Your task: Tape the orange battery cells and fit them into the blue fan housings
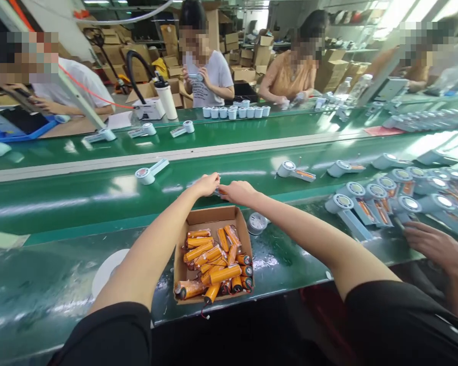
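Observation:
Both my arms reach forward over the green conveyor belt [80, 198]. My left hand [207, 183] and my right hand [238, 192] meet above the belt, fingers pinched together on a small light-coloured part [219, 191] that is mostly hidden between them. Just below my hands sits an open cardboard box [213, 216] filled with several orange cylindrical batteries [213, 264] with wires. A round white part [257, 223] lies on the bench beside the box, under my right forearm.
Pale blue handheld devices [150, 173] lie along the belt, with a dense cluster [385, 201] at the right. Another person's hand [435, 244] rests at the right edge. Several people work across the far belt; a row of white cups [236, 112] stands there. A white disc [109, 269] lies at the left.

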A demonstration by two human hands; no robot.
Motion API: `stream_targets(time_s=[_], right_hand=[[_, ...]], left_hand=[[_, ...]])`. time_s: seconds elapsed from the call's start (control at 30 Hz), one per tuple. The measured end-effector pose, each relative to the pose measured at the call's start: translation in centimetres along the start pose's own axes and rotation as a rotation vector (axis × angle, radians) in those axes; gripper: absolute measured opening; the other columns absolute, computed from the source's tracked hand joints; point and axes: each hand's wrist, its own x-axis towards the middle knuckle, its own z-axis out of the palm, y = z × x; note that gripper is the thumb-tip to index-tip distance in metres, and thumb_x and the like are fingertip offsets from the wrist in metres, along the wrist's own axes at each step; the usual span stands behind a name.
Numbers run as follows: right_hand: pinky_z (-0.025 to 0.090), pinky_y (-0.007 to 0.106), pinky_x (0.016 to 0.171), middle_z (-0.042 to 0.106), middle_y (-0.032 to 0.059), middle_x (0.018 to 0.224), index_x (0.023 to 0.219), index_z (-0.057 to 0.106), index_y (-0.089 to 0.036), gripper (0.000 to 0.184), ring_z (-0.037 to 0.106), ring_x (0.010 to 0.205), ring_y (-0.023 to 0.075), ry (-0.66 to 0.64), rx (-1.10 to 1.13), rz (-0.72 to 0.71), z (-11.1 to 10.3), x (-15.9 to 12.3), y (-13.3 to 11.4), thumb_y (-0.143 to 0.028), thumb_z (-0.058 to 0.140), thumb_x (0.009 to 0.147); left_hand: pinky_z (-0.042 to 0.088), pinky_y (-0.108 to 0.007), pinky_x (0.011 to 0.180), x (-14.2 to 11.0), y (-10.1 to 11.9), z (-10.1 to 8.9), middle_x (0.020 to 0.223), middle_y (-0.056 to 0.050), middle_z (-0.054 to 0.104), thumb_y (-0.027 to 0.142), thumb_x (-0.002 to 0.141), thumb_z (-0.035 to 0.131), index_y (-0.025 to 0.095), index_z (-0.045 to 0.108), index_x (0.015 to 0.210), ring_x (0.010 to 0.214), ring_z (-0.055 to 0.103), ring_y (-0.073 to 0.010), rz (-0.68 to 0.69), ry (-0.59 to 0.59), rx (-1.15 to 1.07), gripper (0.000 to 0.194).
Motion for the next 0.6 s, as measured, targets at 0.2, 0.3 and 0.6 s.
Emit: stream_targets(time_s=[0.2, 0.3, 0.6], right_hand=[[0.054, 0.040, 0.091, 0.075, 0.0205, 0.129, 0.132, 0.074, -0.022, 0.044, 0.073, 0.117, 0.0359, -0.053, 0.011, -0.012, -1.6, 1.0, 0.2, -0.049, 0.061, 0.100], [0.053, 0.041, 0.092, 0.075, 0.0165, 0.131, 0.140, 0.069, -0.026, 0.043, 0.072, 0.118, 0.0352, -0.028, 0.015, -0.051, -3.7, -0.7, 0.6, -0.043, 0.059, 0.102], [0.056, 0.042, 0.084, 0.078, 0.0238, 0.114, 0.124, 0.075, -0.011, 0.030, 0.075, 0.108, 0.0367, -0.107, 0.018, -0.170, -1.3, -7.8, -6.0, -0.018, 0.060, 0.099]], left_hand=[[0.051, -0.035, 0.095, 0.7, 1.2, 0.0, 0.099, -0.009, 0.073, 0.028, 0.096, 0.052, 0.022, 0.066, 0.104, 0.100, 0.068, -0.0244, -0.039, 0.017, -0.024, 0.017], [0.051, -0.038, 0.100, -0.2, 1.5, -0.9, 0.117, -0.013, 0.074, 0.035, 0.094, 0.058, 0.020, 0.067, 0.120, 0.111, 0.068, -0.0277, -0.068, 0.064, -0.079, 0.031], [0.051, -0.043, 0.109, -19.3, -6.2, -0.4, 0.123, -0.014, 0.076, 0.054, 0.095, 0.045, 0.016, 0.055, 0.139, 0.120, 0.068, -0.0270, -0.122, 0.541, -0.430, 0.059]])
